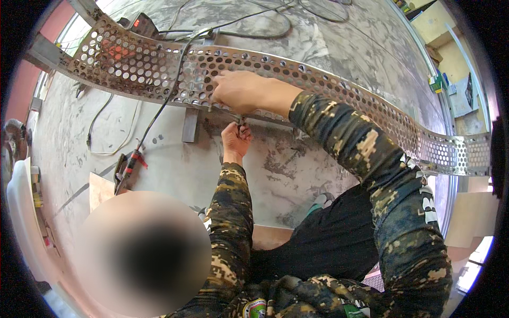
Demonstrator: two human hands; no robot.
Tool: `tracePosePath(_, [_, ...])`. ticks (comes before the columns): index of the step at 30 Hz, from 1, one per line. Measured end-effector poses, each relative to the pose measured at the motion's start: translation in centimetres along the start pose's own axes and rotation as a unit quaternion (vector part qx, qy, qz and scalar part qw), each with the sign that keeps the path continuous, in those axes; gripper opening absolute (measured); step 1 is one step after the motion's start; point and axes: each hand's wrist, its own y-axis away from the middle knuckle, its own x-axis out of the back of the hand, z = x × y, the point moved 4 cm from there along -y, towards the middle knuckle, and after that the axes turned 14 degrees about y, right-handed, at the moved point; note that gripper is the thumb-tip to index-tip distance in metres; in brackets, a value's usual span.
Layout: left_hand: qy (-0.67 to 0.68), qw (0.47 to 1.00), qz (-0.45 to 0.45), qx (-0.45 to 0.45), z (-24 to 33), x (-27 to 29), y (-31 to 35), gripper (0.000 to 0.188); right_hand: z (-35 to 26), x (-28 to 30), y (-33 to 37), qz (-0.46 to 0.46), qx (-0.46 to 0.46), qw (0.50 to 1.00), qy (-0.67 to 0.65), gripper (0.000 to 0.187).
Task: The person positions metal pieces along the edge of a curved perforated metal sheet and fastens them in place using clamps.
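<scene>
A long perforated metal panel [318,79], with rows of round holes and a raised rim, stretches across in front of me. My right hand [238,90] rests over its near edge, fingers curled down onto the panel; whatever they grip is mostly covered. Just below that edge my left hand [236,140] is closed, palm side up, around a small dark piece whose kind I cannot make out. Left of the hands, a black cable [177,85] lies across the panel and leads down to an electrode holder [130,165] with red tape.
A square metal leg [190,125] shows under the panel. A dark machine [142,25] with a red display stands beyond it. Cables [254,34] lie on the stained grey floor [297,175]. A blurred round patch [143,254] covers the lower left. Boxes [432,24] stand at far right.
</scene>
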Motion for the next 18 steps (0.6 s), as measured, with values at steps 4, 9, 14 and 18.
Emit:
tracePosePath(4, [0.020,0.996,-0.062,0.054,0.1,0.4,0.0,0.031,0.9,1.0,0.0,-0.157,-0.088,0.982,-0.049,0.024])
tracePosePath(9, [0.013,0.993,-0.084,0.078,-0.2,-0.2,0.1,0.033,2.0,0.0,0.4,-0.214,-0.117,0.969,-0.036,0.025])
tracePosePath(14, [-0.017,0.998,-0.042,0.054,-0.7,-0.8,0.5,0.027,1.2,1.4,0.5,0.022,0.005,0.999,-0.031,0.030])
tracePosePath(18, [-0.014,0.994,-0.081,0.071,0.3,0.2,-0.1,0.025,1.1,1.1,0.2,-0.175,-0.106,0.978,-0.048,0.035])
